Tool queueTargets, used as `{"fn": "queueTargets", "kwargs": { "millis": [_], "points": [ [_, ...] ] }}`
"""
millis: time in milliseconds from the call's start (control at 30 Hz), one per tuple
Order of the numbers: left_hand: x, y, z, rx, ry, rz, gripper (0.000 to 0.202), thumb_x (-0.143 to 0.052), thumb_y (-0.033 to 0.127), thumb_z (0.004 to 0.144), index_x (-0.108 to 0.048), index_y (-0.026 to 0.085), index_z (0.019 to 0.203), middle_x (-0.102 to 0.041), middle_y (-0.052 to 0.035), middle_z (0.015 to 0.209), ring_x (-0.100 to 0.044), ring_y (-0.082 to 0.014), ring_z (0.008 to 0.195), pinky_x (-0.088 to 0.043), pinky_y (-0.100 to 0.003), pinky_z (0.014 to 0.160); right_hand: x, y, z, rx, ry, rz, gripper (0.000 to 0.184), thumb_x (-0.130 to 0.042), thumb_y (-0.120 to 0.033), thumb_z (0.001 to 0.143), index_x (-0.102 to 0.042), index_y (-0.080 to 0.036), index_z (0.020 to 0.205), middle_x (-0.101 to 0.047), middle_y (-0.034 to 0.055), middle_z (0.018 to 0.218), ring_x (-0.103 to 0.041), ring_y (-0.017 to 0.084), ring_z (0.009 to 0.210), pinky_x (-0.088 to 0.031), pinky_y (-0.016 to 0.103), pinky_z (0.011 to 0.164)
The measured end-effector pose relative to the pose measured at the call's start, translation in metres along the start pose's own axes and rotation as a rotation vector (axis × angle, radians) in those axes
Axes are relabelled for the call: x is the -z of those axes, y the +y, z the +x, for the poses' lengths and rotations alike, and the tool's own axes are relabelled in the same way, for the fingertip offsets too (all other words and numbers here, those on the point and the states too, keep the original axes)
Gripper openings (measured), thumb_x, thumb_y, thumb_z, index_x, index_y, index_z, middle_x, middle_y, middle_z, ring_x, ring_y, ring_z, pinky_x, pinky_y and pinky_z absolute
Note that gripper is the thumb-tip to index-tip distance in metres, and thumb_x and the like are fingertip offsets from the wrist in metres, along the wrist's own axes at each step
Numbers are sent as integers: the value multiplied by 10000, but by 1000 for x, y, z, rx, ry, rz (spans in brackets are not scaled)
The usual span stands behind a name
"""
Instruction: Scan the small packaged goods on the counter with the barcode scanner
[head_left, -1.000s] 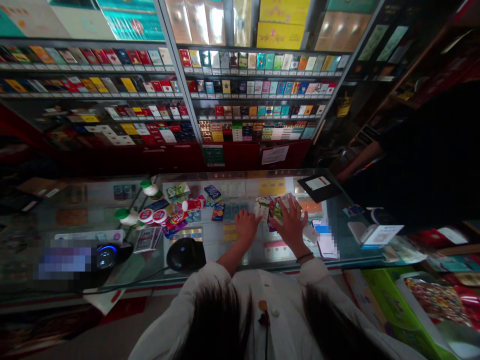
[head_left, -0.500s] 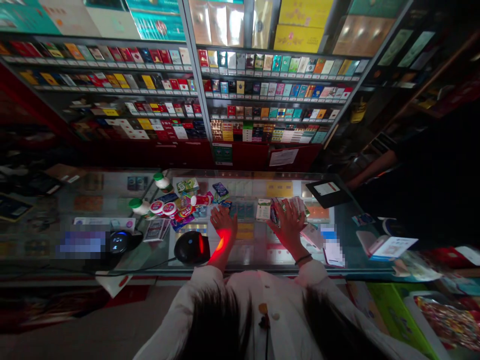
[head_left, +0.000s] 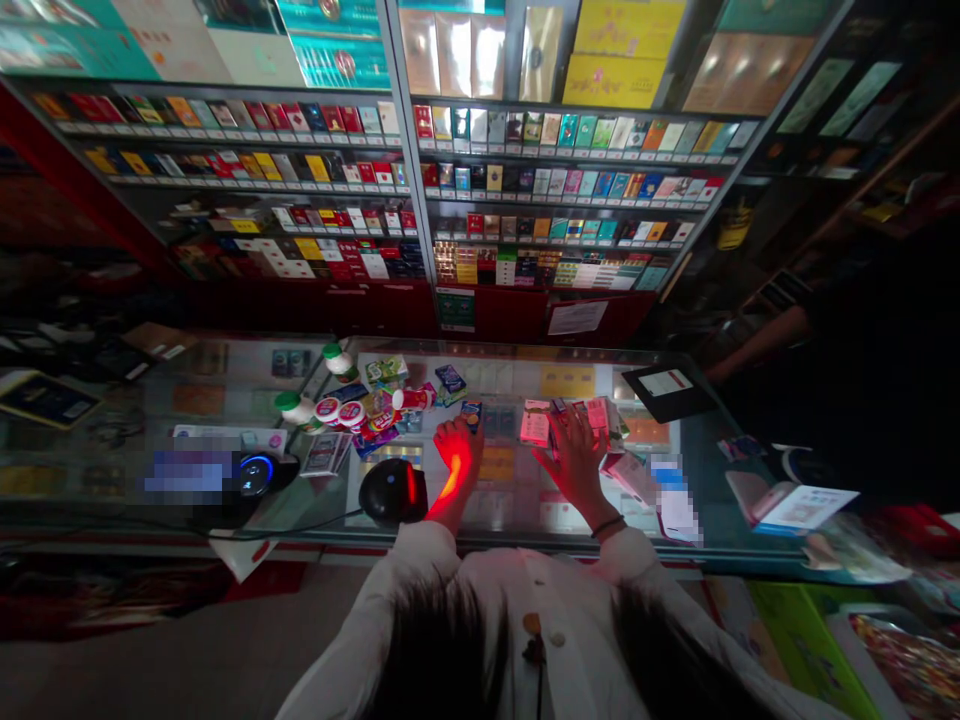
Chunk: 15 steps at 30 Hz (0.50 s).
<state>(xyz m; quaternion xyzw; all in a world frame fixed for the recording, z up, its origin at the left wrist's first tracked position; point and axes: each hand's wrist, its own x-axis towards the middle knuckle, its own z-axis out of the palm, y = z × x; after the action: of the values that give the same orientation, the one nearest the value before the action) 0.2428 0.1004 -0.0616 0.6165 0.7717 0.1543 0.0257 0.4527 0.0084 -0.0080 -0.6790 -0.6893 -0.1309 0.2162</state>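
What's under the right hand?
Small packs show around the right hand: a left pack beside its fingers, and a right pack, partly hidden, near its fingertips. Whatever lies beneath the palm is covered, so I can't say what's there.

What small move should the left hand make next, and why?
Probably draw the small blue pack a little toward the black device. The pack is right at the fingers of the left hand, while the device's red glow falls mostly on that hand and wrist. Whether the fingers already grip the pack isn't clear from this view.
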Motion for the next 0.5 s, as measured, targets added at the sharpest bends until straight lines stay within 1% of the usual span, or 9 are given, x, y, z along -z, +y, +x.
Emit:
{"fn": "queueTargets", "kwargs": {
  "millis": [67,133,200,300,367,433,500],
  "points": [
    [1,12,0,-64,-5,-24,470,-608,486,940,-644,125,1240,-687,-178,1129,-556,-344,1159,-412,-454,970,1,3,-3,-16,-3,2,655,-439,-635,1004,-472,-266,1544,-385,136,1650,-283,337,1517,-107,592,1200],
    [1,26,0,-158,-33,-43,460,-581,481,965,-644,155,1283,-705,-171,1137,-552,-337,1179,-402,-448,974,2,7,-7,-33,-1,3,652,-418,-644,1006,-476,-275,1541,-400,130,1641,-291,336,1509,-108,592,1199],
    [0,39,1,-236,-84,-53,434,-506,460,1010,-661,176,1299,-727,-170,1131,-547,-338,1203,-396,-448,975,3,12,-11,-58,7,0,639,-403,-639,1011,-487,-282,1534,-418,129,1629,-297,334,1504,-107,590,1200],
    [-3,55,5,-307,-141,-66,427,-391,405,1058,-690,217,1298,-754,-151,1112,-566,-312,1194,-398,-439,980,3,18,-16,-91,13,-3,629,-403,-633,1011,-510,-273,1516,-426,133,1622,-294,333,1506,-110,590,1199],
    [-3,61,10,-335,-155,-75,419,-385,410,1060,-726,253,1246,-762,-128,1115,-587,-290,1167,-406,-428,989,4,23,-19,-92,16,-1,628,-413,-638,1007,-525,-270,1502,-421,129,1627,-304,331,1501,-114,585,1199],
    [-2,64,19,-332,-151,-76,432,-383,426,1057,-747,249,1208,-749,-136,1171,-588,-298,1182,-410,-440,1010,4,27,-19,-87,28,-5,623,-413,-641,1006,-537,-271,1493,-412,129,1634,-314,325,1499,-114,577,1201],
    [2,61,33,-270,-101,-65,468,-355,413,1059,-705,214,1297,-689,-176,1311,-549,-335,1271,-398,-481,1052,6,30,-18,-92,47,-12,624,-407,-646,1007,-549,-269,1484,-404,134,1638,-306,323,1509,-108,575,1206]
  ]
}}
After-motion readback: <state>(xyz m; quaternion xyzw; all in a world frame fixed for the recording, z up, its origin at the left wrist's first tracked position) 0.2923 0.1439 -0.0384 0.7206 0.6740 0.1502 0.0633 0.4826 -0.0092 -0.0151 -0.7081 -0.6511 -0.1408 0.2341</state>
